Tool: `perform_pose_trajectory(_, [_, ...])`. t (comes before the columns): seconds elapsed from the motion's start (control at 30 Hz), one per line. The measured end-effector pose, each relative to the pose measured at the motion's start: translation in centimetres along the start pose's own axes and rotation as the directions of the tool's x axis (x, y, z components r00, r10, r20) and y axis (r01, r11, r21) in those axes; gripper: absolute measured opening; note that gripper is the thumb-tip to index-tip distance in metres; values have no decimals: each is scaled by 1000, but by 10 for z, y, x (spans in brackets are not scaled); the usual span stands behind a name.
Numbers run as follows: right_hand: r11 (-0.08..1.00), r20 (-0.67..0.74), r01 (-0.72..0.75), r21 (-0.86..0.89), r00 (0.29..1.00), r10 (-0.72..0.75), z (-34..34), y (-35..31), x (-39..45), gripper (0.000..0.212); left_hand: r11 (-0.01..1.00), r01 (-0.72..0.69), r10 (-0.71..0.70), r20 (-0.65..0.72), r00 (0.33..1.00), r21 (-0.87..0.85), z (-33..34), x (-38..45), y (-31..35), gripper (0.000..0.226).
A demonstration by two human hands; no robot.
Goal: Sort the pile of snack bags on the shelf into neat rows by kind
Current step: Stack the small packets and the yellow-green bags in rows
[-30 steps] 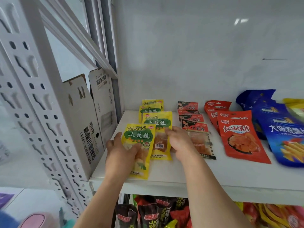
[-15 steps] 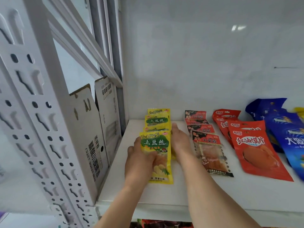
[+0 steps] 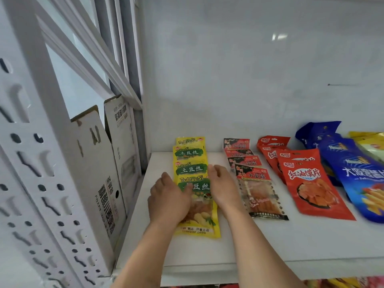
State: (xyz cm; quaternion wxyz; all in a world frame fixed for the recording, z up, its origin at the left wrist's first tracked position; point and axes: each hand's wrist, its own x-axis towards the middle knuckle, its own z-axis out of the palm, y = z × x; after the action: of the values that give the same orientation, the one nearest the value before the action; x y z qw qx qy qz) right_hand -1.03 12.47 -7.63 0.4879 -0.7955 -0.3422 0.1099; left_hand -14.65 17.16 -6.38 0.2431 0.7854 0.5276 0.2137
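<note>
A row of several yellow snack bags (image 3: 190, 154) runs from the back wall toward the front at the left of the white shelf (image 3: 270, 242). The front yellow bag (image 3: 199, 221) lies flat, overlapping the one behind it. My left hand (image 3: 169, 200) rests on that bag's left side, thumb across its green label. Along the bag's right edge my right hand (image 3: 223, 183) lies with fingers straight. To the right stand a row of small red-and-black bags (image 3: 253, 177), then red bags (image 3: 307, 179), then blue bags (image 3: 351, 167).
A folded white cardboard box (image 3: 108, 179) leans against the shelf's left upright (image 3: 31, 142). A yellow bag (image 3: 369, 142) shows at the far right edge. The white back wall stands close behind the rows. More snack bags show on the shelf below.
The front yellow bag went from held up in my left hand to lying flat on the shelf in line with its row. Both hands now flank it.
</note>
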Motion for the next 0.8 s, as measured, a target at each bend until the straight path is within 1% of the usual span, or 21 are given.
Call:
perform_pose_trajectory(0.07, [997,48,-10,-78,999,14,3,1,-1,55,998,-1,5,65,998,-69,5,12,-1,57])
perform_pose_trajectory(0.13, [992,67,16,-128,998,-7,5,-2,-2,53,997,-29,36,105,994,-72,9,18,-3,47])
perform_pose_trajectory(0.23, [988,92,36,-150,996,-23,6,-5,0,48,993,-78,86,90,992,-84,10,21,-6,39])
perform_pose_trajectory(0.3, [991,98,10,-134,995,4,6,-4,5,51,989,-85,95,78,992,-123,11,23,-8,39])
perform_pose_trajectory(0.37, [990,89,-14,-138,996,27,4,-5,12,59,980,-105,116,57,992,-169,12,23,-10,42])
perform_pose_trajectory(0.4, [989,83,-18,-149,996,31,3,-7,17,62,978,-128,138,45,989,-166,13,20,-11,47])
perform_pose_trajectory(0.47, [985,81,-14,-169,996,29,0,-14,29,66,981,-169,174,50,983,-92,16,11,-11,65])
perform_pose_trajectory(0.53, [985,109,5,-170,994,14,1,-23,43,68,986,-166,165,89,982,6,19,6,-10,80])
perform_pose_trajectory(0.57, [987,129,9,-163,992,12,3,-28,51,69,989,-149,146,107,983,17,21,8,-9,83])
perform_pose_trajectory(0.7, [990,201,-44,-131,977,70,4,-40,77,68,994,-8,24,152,988,-108,13,49,-1,81])
perform_pose_trajectory(0.8, [988,243,-89,-125,963,117,8,-34,90,71,986,66,-36,196,980,-150,6,78,9,79])
